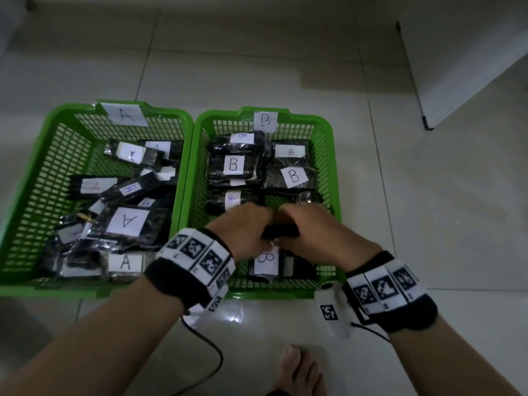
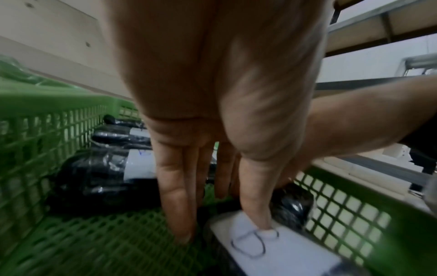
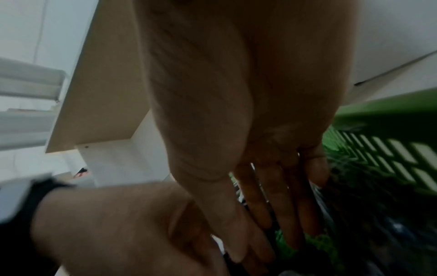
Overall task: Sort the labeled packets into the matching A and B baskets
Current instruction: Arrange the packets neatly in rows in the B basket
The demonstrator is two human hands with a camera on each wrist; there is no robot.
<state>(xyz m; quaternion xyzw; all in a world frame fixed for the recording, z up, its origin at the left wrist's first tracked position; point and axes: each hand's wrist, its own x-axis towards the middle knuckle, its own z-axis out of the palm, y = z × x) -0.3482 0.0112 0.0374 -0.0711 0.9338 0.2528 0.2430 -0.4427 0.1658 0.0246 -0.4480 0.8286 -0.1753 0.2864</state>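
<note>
Over the near end of the B basket (image 1: 328, 132), both hands grip a black packet (image 1: 281, 231): left hand (image 1: 243, 228) and right hand (image 1: 310, 228) at its ends, label unseen. Beside it sits the A basket (image 1: 37, 178); pale tiled floor (image 1: 428, 195), white cabinet (image 1: 457, 52) beyond

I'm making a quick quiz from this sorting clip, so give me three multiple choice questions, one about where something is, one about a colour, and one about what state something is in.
1. Over which basket are both hands?
A) basket A
B) basket B
C) neither

2. What colour are the baskets?
A) blue
B) white
C) green

3. What are the hands doing?
A) holding one dark packet together
B) hanging idle
C) lifting a basket

Answers:
1 B: the left hand and right hand are over the near part of basket B, not basket A.
2 C: both show green mesh walls.
3 A: the dark packet spans between both hands.
</note>
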